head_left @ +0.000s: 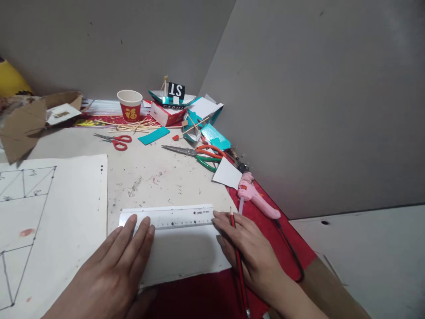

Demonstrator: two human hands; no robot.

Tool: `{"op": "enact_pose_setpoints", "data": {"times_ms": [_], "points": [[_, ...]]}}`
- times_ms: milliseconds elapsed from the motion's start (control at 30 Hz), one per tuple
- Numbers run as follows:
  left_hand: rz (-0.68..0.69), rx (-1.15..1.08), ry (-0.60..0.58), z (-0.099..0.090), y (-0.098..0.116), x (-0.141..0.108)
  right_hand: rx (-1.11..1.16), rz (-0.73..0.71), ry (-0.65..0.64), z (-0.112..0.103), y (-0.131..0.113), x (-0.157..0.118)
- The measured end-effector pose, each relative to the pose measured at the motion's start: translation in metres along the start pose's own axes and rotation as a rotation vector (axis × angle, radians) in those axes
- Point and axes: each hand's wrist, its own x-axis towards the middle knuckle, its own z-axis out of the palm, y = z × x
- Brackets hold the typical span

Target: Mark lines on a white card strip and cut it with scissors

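Observation:
A clear ruler [181, 218] lies across a white card [186, 254] near the table's front edge. My left hand [116, 263] presses flat on the ruler's left end, its fingers spread a little. At the ruler's right end, the fingertips of my right hand [249, 248] touch the ruler and card. A red and black pencil [238, 261] is held between the fingers of my right hand, its point facing away from me. The thumb of my left hand is hidden.
A drawing on paper [73, 230] lies at left. Behind are red scissors [120, 142], a paper cup [130, 106], wooden sticks [133, 127], a teal strip [153, 135] and large shears [195, 153]. At right sits a pink glue gun [257, 197] with its cord.

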Motion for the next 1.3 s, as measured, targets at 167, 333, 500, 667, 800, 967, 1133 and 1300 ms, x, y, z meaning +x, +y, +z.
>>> {"op": "enact_pose_setpoints", "data": {"times_ms": [167, 333, 500, 667, 800, 967, 1133, 1300], "points": [[0.024, 0.047, -0.006, -0.002, -0.001, 0.002, -0.009, 0.008, 0.009, -0.001, -0.001, 0.001], [0.027, 0.036, -0.006, -0.002, 0.000, 0.001, -0.010, 0.002, 0.009, 0.000, 0.000, 0.001], [0.012, -0.003, -0.005, 0.000, 0.000, -0.001, -0.015, 0.008, 0.000, -0.001, 0.000, 0.001], [0.021, 0.001, -0.009, 0.000, -0.001, 0.000, -0.017, -0.008, 0.001, -0.001, 0.000, 0.001], [0.023, -0.001, -0.014, -0.002, -0.001, 0.000, -0.031, -0.001, 0.004, -0.001, 0.000, 0.000], [-0.011, -0.059, -0.048, -0.005, -0.001, 0.000, -0.044, -0.012, 0.002, 0.001, 0.003, -0.002], [0.018, 0.003, -0.081, -0.010, -0.001, 0.005, -0.036, -0.031, -0.022, 0.000, 0.004, -0.003], [0.019, 0.004, -0.086, -0.007, -0.003, 0.004, -0.025, -0.029, -0.134, -0.014, 0.009, 0.000]]}}
